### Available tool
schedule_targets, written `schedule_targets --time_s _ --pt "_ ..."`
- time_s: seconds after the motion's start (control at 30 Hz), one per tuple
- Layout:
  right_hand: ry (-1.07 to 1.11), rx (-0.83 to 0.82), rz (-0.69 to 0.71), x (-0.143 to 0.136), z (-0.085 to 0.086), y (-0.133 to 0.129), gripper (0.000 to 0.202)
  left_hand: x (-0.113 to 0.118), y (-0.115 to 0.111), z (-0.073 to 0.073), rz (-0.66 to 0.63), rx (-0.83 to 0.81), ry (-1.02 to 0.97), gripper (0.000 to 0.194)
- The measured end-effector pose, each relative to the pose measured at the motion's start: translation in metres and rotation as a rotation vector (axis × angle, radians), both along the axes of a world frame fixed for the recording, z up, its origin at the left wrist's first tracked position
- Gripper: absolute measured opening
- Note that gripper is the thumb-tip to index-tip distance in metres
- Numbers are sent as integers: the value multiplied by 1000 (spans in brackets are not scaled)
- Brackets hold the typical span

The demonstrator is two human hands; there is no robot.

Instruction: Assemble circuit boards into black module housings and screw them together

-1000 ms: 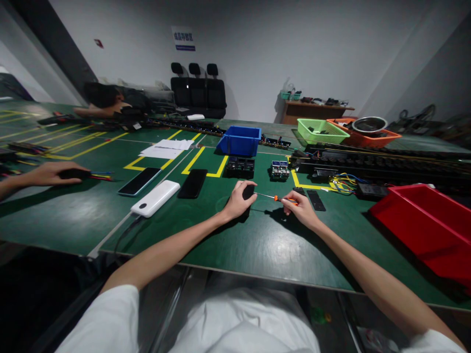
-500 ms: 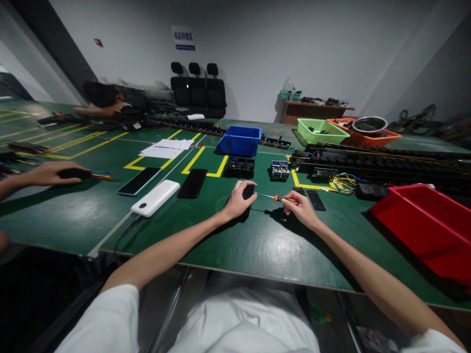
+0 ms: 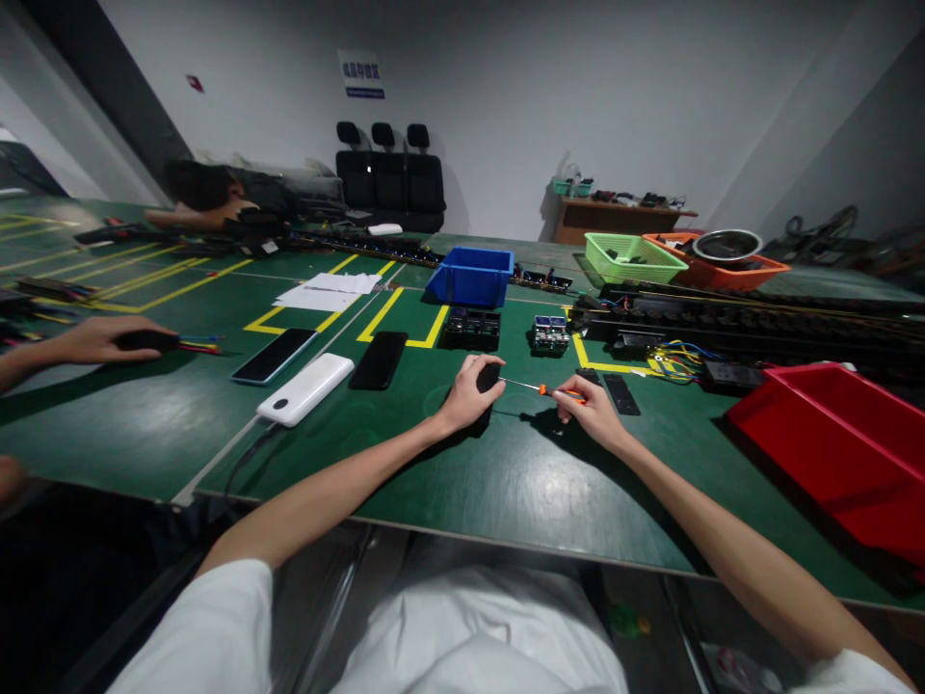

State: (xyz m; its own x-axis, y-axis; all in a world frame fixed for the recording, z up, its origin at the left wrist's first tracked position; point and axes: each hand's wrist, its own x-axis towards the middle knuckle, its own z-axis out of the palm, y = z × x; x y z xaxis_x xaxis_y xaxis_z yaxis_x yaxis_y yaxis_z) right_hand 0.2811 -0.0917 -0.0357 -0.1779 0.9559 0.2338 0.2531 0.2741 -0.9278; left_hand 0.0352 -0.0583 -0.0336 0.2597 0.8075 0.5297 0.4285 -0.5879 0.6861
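My left hand (image 3: 468, 393) is closed around a small black part (image 3: 488, 377), most of it hidden by the fingers. In my right hand (image 3: 589, 410) is a screwdriver (image 3: 543, 389) with an orange and black handle, held level. Its thin metal shaft points left and its tip meets the black part; the exact contact is too small to make out. Beyond my hands stand a block of black modules (image 3: 472, 329) and a smaller silver and blue module stack (image 3: 550, 334). Thin black plates (image 3: 621, 393) lie just behind my right hand.
A blue bin (image 3: 471, 277) stands at the back, a red bin (image 3: 831, 453) at right. Left of my arm lie a white power bank (image 3: 305, 389) with a cable and two phones (image 3: 378, 360). A co-worker's hand (image 3: 108, 341) holds a black part with wires. Long black assemblies (image 3: 758, 323) extend right.
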Motion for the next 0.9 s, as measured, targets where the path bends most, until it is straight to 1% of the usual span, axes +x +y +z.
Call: schedule_targets --time_s 0.53,0.9 --pt "-10 -1 5 1 1 0 31 0 0 0 -4 0 -3 27" --pt "0 -14 17 0 -2 1 32 0 0 1 0 1 8 26"
